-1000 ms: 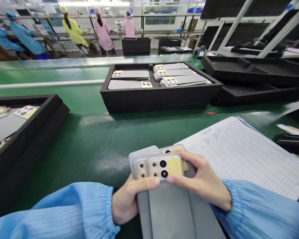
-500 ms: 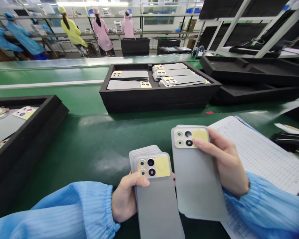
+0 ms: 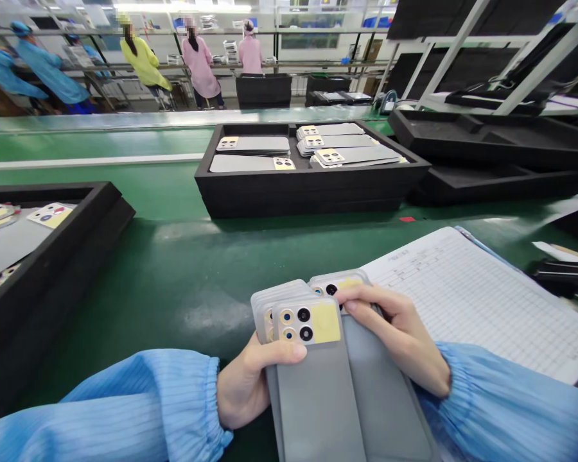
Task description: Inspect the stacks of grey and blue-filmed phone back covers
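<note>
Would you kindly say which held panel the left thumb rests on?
The front panel in the left hand: its yellow patch shows whole, while those behind it are partly covered.

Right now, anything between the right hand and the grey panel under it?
Nothing visible: the fingers of the right hand lie over the grey panel's upper end. The front panel in the left hand covers part of its left side, right beside the fingertips.

front panel (image 3: 318, 398) cropped below, sheet (image 3: 486, 305) writing illegible
</note>
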A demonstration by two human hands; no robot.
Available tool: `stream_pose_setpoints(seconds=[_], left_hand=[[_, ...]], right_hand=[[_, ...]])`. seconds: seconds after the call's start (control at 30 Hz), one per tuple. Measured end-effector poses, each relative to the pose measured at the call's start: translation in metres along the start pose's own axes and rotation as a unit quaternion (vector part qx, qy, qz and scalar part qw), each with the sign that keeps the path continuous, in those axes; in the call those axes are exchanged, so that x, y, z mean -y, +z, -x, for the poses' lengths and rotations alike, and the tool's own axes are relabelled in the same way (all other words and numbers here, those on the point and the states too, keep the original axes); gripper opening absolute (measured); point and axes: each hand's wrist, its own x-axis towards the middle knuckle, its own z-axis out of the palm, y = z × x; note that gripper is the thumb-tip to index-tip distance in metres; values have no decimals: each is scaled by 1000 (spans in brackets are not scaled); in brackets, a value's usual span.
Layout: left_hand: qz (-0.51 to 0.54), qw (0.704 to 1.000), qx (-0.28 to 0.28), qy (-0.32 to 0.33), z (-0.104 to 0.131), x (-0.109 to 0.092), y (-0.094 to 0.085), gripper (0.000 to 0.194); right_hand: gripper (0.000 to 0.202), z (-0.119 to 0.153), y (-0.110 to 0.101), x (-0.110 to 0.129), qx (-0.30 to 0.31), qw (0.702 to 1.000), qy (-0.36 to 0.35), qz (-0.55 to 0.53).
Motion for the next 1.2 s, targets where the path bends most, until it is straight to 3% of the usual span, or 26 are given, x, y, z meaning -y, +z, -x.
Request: stream_pose_setpoints(seconds=[0.3,0.6,0.87,1.2], left_hand=[[-19,1000,15,18,0,0,5,56],[-36,999,12,14,0,0,5,55],[-167,982,74,49,-2,-3,9,68],[-103,992,61,-39,-1,-2,3,62]], right_hand=[[17,2,6,8,61,996,-4,62],[19,3,9,5,66,997,-23,11],[26,7,16,8,79,997,22,3],[39,8,12,6,114,993,18,-32]])
